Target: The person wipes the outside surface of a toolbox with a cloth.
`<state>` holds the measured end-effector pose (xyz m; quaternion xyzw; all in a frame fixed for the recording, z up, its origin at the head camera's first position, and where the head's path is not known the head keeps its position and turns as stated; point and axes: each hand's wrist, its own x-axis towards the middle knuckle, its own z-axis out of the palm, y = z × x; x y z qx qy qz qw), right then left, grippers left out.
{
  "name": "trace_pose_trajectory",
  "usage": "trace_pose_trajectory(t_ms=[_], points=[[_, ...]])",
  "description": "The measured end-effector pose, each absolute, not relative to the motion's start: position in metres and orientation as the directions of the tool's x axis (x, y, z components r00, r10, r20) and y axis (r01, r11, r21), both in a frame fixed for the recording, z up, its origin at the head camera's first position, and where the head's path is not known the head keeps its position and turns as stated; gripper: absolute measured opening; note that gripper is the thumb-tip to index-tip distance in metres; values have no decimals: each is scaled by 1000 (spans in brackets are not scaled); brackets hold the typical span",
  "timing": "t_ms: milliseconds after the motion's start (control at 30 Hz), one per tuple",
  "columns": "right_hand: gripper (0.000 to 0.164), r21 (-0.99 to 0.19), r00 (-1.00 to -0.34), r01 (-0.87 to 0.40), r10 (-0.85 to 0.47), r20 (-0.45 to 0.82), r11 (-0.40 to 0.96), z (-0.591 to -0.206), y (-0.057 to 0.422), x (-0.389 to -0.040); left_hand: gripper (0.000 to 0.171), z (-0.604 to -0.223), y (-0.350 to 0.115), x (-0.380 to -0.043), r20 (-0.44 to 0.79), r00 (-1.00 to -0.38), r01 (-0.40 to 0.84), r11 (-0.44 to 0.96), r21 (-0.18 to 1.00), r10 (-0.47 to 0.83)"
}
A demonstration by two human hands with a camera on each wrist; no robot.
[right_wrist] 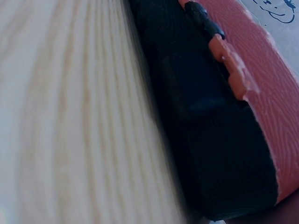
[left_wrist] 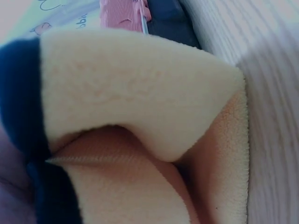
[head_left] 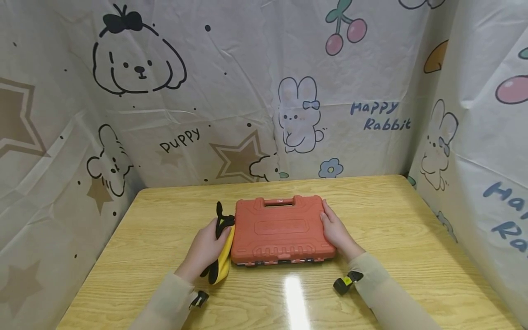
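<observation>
A red plastic tool case (head_left: 282, 226) with a black lower half lies flat on the table, its handle on the far side. My right hand (head_left: 336, 229) grips the case's right end, thumb over the top edge. The right wrist view shows the black lower half (right_wrist: 205, 140) close up, with red clips along the seam. My left hand (head_left: 210, 245) holds a folded yellow cloth (head_left: 224, 256) with black edging and a black loop, right beside the case's left end. The soft yellow fabric (left_wrist: 131, 79) fills most of the left wrist view.
The wood-grain table (head_left: 165, 215) carries the case and reaches back to a printed curtain (head_left: 231, 91). More printed cloth (head_left: 486, 151) hangs along the right side, and also along the left. Black straps with small devices sit on both wrists.
</observation>
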<state>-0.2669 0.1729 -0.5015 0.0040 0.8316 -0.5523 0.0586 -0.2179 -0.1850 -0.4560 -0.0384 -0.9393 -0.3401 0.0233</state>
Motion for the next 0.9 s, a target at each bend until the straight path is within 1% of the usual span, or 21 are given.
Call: trace_pose_trajectory(t_ms=[500,900], points=[[56,-921,-995,52,-57,-80,387,-501,172,-267,39,-453,-188,-195,56,-997,75,749,659,50],[57,-923,-989,100,-62,-132,372,-502,173,-266,49,-444,-188,-183,23,-996,81,772,631,86]])
